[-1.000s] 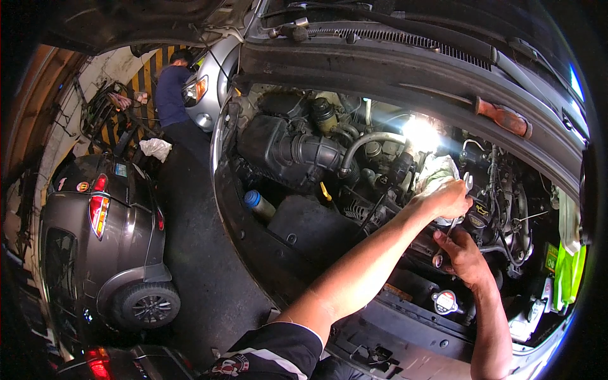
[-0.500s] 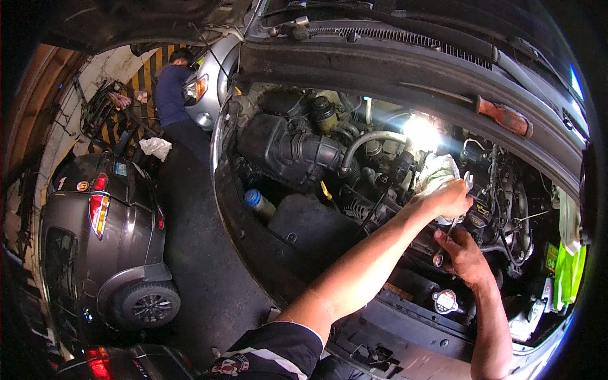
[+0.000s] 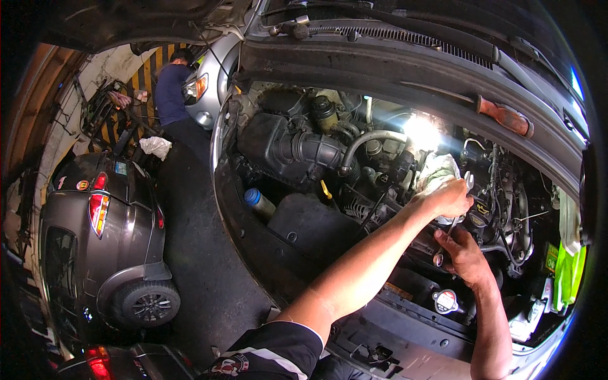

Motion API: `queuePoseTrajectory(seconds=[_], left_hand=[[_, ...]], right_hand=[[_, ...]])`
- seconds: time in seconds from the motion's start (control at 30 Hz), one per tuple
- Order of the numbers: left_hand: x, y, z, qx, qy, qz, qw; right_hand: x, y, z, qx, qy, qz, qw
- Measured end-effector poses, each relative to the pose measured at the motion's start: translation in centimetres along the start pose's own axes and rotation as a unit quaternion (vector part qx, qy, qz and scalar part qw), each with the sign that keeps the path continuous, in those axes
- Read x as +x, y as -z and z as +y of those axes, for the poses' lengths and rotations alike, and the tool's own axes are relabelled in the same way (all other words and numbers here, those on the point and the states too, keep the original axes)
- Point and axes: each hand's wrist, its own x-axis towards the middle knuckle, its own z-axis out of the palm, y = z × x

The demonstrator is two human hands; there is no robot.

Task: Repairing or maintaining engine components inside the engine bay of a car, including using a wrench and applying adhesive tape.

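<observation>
You're in a cramped garage, cars packed close.

To your left a dark hatchback [image 3: 104,234] stands on a grey concrete floor [image 3: 202,278], its tail light red. Beyond it a silver car [image 3: 212,95] noses in, with a person in blue [image 3: 170,95] bent beside it. The far wall [image 3: 136,73] carries yellow-and-black stripes, tools hang on the pale left wall [image 3: 95,107], and a white rag [image 3: 155,145] lies below. A raised hood [image 3: 139,22] darkens the top; one bright lamp [image 3: 421,132] glares.
</observation>
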Motion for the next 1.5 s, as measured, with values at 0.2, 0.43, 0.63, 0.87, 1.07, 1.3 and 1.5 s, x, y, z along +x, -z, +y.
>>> queuePoseTrajectory(seconds=[0.2, 0.43, 0.63, 0.87, 1.07, 1.3, 1.5], left_hand=[[-0.5, 1.1, 0.1, 0.009, 0.002, -0.015, 1.0], [0.5, -0.4, -0.3, 0.022, -0.008, -0.028, 0.999], [6.2, -8.2, -7.6, 0.282, -0.16, 0.022, 0.946], [5.3, -7.0, -4.2, 0.475, -0.31, 0.035, 0.823], [2.9, -3.2, -3.3, 0.412, -0.233, -0.016, 0.881], [0.5, -0.5, -0.4, -0.024, 0.032, 0.001, 0.999], [-0.1, 0.2, 0.1, -0.026, 0.037, -0.002, 0.999]], right_hand=[[-0.5, -0.3, -1.2, -0.03, 0.006, -0.023, 0.999], [-0.3, -0.2, -0.5, 0.009, -0.005, -0.005, 1.0], [-0.5, -0.7, -0.9, 0.01, -0.002, -0.005, 1.0], [-0.5, 0.6, 0.1, 0.036, -0.006, 0.009, 0.999], [-0.5, -0.3, -1.0, 0.004, -0.008, -0.028, 1.0], [-0.3, -0.2, -0.9, 0.003, -0.012, -0.04, 0.999], [-0.3, -0.3, -0.7, 0.001, -0.003, -0.031, 1.0]])
